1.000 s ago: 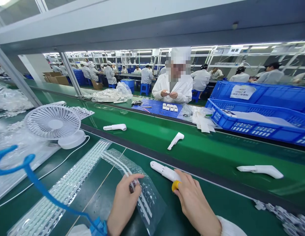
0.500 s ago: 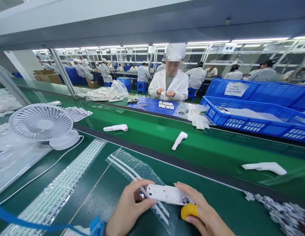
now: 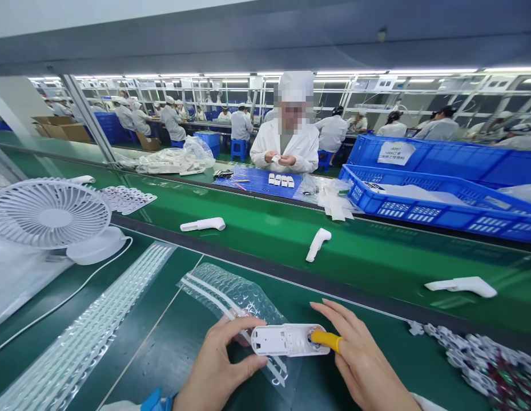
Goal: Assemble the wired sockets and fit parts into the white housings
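A white elongated plastic housing (image 3: 272, 341) lies level in front of me, its hollow inner side facing up, with a round fitting at its right end. My left hand (image 3: 225, 357) pinches the left end between thumb and fingers. The yellow finger cover on my right hand (image 3: 359, 357) presses into the round fitting, while the other visible fingers stretch apart, off the housing. Beneath the housing lies a clear bubble-wrap bag (image 3: 244, 285) with white strips on it.
Three white handle-shaped housings (image 3: 319, 245) rest on the green belt (image 3: 257, 240). Small ring-shaped parts (image 3: 475, 359) are heaped at right. A white fan (image 3: 55, 214) and clear-wrapped strips (image 3: 89, 319) are at left. Across the belt sit a co-worker (image 3: 286, 137) and blue crates (image 3: 441, 200).
My right hand has let go of the housing's edge, and its yellow-covered finger has moved onto the round fitting. The housing has turned more level. The view has shifted slightly to the right.
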### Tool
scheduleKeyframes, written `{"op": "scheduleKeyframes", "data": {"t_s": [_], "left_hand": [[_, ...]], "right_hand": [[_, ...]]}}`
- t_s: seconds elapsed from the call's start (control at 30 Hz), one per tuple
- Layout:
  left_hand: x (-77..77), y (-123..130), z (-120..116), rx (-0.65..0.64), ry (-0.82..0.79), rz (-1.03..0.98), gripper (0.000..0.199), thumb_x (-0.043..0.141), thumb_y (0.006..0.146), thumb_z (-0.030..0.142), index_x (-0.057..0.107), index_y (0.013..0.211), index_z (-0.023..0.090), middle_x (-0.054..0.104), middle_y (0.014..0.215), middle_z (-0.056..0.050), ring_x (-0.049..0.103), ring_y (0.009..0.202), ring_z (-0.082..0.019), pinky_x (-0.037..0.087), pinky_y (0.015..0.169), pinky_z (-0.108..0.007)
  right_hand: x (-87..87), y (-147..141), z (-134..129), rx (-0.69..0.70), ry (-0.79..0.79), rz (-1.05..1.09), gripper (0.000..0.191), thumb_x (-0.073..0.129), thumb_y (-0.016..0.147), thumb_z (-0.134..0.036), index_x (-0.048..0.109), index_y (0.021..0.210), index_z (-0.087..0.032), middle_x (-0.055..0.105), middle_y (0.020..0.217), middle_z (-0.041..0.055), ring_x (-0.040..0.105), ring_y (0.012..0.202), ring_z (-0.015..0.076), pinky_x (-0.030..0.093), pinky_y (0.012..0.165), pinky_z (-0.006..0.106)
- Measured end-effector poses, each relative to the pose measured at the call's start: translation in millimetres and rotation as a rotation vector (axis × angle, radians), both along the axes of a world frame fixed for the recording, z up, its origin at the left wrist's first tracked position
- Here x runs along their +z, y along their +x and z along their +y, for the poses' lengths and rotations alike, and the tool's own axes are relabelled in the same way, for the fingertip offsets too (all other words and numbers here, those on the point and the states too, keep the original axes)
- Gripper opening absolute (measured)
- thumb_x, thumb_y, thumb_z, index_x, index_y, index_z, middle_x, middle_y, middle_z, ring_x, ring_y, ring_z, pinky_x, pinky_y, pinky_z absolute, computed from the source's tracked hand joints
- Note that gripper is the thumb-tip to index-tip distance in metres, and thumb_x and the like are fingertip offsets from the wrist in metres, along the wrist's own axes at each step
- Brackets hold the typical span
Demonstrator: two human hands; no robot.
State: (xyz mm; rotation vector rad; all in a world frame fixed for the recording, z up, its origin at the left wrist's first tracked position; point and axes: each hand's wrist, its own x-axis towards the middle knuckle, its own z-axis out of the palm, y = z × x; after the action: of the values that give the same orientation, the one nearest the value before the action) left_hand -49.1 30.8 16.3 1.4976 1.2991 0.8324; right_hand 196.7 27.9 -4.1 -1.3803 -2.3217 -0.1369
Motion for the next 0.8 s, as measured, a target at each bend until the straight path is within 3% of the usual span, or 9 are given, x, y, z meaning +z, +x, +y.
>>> {"op": "scheduleKeyframes", "data": {"t_s": [0.13,0.33,0.47,0.6,0.73,0.8], "left_hand": [[-0.2,0,0,0.012,0.001,0.019,0.028,0.069,0.066,0.026,0.069,0.094,0.026,0.066,0.098,-0.006,0.059,0.087,-0.025,0.048,0.075,-0.032],[0.7,2,-1,-0.002,0.014,0.059,0.028,0.068,0.066,0.027,0.069,0.094,0.027,0.066,0.098,-0.006,0.058,0.09,-0.027,0.046,0.079,-0.034],[1.2,2,-2,-0.024,0.018,0.093,0.027,0.067,0.067,0.027,0.068,0.094,0.028,0.066,0.099,-0.006,0.057,0.094,-0.028,0.043,0.083,-0.037],[2.2,2,-2,-0.014,-0.016,0.098,0.028,0.067,0.067,0.029,0.068,0.095,0.029,0.065,0.1,-0.006,0.056,0.095,-0.029,0.043,0.082,-0.037],[3.4,3,-2,-0.024,-0.008,0.083,0.028,0.066,0.066,0.027,0.068,0.094,0.028,0.065,0.098,-0.006,0.057,0.093,-0.029,0.043,0.082,-0.037],[3.6,3,-2,-0.022,-0.013,0.091,0.028,0.066,0.066,0.028,0.068,0.094,0.027,0.065,0.099,-0.007,0.056,0.095,-0.029,0.042,0.084,-0.038]], "right_hand": [[4.4,-2,0,0.084,0.086,-0.166,0.039,0.034,0.077,-0.004,0.066,0.083,-0.024,0.052,0.124,0.0064,0.048,0.112,0.0311,0.05,0.074,0.052],[10.2,1,1,0.159,0.136,-0.233,0.04,0.037,0.072,-0.002,0.064,0.089,-0.026,0.047,0.13,0.0043,0.042,0.117,0.0322,0.043,0.081,0.055],[15.9,8,3,0.205,0.181,-0.332,0.034,0.04,0.068,-0.004,0.065,0.08,-0.025,0.05,0.127,0.0054,0.049,0.11,0.0338,0.046,0.075,0.054],[18.8,12,2,0.197,0.18,-0.354,0.039,0.038,0.068,-0.005,0.065,0.086,-0.027,0.05,0.127,0.0034,0.052,0.107,0.0306,0.048,0.073,0.05],[13.5,10,2,0.176,0.16,-0.344,0.035,0.037,0.07,-0.005,0.066,0.072,-0.025,0.053,0.124,0.0035,0.052,0.107,0.03,0.049,0.072,0.049],[11.2,9,2,0.162,0.123,-0.314,0.037,0.036,0.07,-0.005,0.066,0.076,-0.026,0.051,0.126,0.0031,0.051,0.109,0.03,0.049,0.074,0.05]]}}
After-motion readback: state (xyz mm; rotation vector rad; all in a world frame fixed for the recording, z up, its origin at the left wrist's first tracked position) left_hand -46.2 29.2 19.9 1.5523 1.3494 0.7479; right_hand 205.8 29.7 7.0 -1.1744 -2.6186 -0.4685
